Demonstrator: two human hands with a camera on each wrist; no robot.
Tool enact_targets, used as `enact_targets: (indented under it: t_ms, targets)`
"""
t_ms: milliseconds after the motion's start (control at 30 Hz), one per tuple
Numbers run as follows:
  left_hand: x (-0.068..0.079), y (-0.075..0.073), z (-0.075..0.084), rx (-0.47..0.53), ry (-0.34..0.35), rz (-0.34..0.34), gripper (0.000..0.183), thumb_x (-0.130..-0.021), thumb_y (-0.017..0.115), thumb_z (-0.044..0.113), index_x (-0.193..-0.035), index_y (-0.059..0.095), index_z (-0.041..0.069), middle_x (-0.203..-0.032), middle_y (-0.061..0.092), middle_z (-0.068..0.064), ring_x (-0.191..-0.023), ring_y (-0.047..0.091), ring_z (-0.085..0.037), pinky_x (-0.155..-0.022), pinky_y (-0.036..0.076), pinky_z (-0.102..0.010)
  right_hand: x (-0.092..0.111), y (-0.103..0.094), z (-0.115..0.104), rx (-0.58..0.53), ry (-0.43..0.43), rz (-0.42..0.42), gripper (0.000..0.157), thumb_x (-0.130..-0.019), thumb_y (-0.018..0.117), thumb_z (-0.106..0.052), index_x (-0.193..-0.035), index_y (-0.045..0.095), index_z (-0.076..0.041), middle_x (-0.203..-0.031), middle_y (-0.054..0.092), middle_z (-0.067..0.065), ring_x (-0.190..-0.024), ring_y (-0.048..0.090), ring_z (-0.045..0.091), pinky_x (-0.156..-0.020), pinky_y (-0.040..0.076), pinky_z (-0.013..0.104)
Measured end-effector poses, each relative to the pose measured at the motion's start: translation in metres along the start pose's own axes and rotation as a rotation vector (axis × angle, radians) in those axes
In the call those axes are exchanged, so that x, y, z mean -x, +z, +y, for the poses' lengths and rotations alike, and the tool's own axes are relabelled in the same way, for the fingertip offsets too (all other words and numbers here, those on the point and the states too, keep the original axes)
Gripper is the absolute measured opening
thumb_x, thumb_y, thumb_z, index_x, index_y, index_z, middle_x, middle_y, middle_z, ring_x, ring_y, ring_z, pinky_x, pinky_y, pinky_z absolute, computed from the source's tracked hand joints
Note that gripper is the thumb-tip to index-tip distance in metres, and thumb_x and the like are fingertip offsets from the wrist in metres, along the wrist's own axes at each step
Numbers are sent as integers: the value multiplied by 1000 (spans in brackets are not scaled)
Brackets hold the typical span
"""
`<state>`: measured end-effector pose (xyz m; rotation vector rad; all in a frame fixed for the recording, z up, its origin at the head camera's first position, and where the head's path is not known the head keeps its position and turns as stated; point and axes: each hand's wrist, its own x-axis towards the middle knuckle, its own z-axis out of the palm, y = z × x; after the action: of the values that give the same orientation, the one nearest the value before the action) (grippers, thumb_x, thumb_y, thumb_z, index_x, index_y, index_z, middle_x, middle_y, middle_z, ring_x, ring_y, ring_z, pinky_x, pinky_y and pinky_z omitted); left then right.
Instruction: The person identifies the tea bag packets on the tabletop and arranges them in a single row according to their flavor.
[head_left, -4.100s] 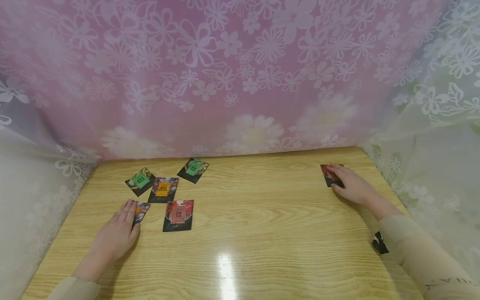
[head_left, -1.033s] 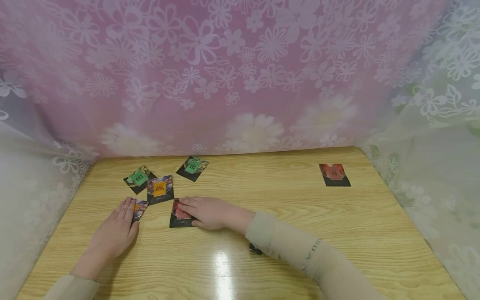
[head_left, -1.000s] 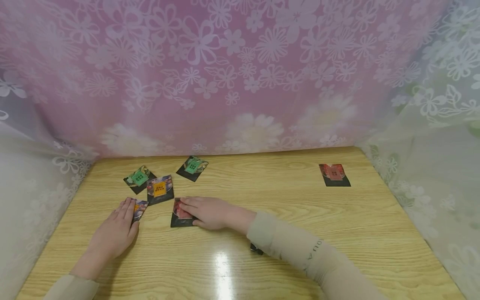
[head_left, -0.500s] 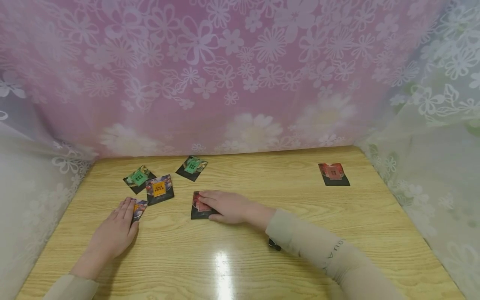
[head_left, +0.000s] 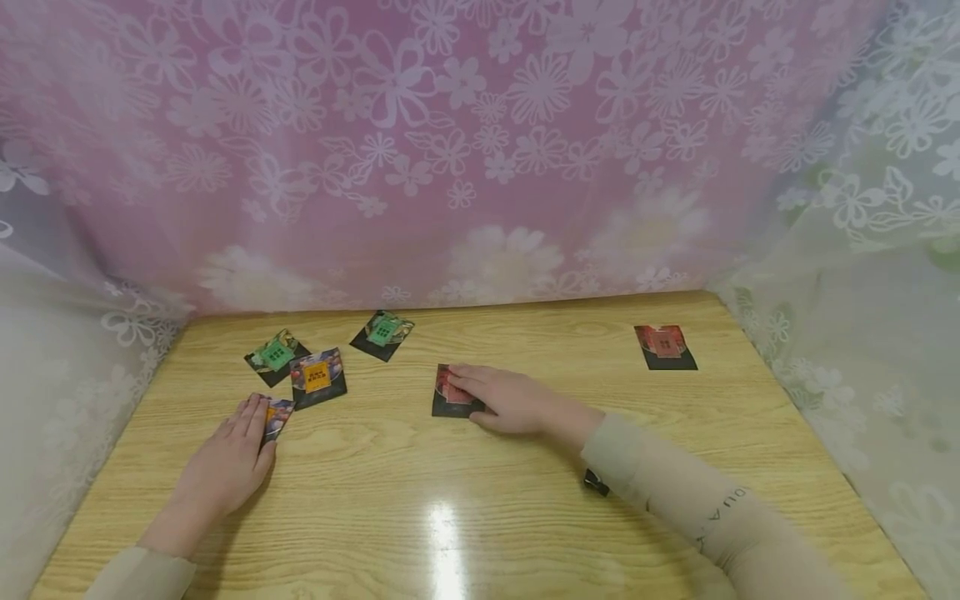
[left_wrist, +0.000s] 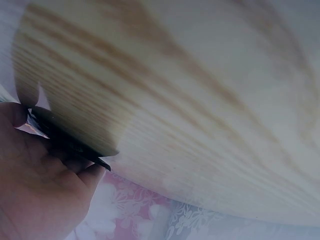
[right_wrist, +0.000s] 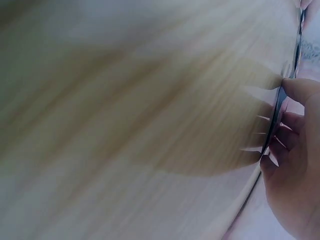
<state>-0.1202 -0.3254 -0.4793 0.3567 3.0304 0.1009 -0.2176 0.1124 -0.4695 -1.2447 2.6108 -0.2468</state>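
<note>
1. Rested the right hand (head_left: 504,400), straight-fingered and unclenched, on a red-labelled sachet (head_left: 448,402) near the middle of the wood-grain table (head_left: 360,525).
2. Rested the left hand (head_left: 227,464), likewise uncurled, on a half-hidden orange-labelled sachet (head_left: 279,413).
3. Risked slippage of the red-labelled sachet through light pressure.
4. Risked jostling the uncovered orange-labelled sachet (head_left: 318,379), just beside, through left-hand drift.

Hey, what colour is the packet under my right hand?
That packet is red and black; the head view shows it best.
</note>
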Motion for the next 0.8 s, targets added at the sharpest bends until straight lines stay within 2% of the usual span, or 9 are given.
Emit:
enact_targets:
  t_ms: [267, 800]
  targets:
    - [0, -2, 1, -7, 4, 9, 67, -112, 48, 24, -158, 27, -20, -164, 27, -42, -151, 34, -59, -123, 36, -69, 33, -3, 30, -65, 29, 41, 72, -108, 58, -30, -167, 29, -2, -176, 27, 16, -162, 32, 35, -131, 35, 51]
    - [0, -1, 2, 1, -2, 0, 67, -112, 46, 25, -158, 27, -19, -165, 26, -42, -152, 32, -59, -125, 34, -68, 87, -6, 78, -60, 136, 113, 71, -107, 59, -29, -167, 31, -4, -174, 31, 18, -159, 35, 39, -128, 37, 58]
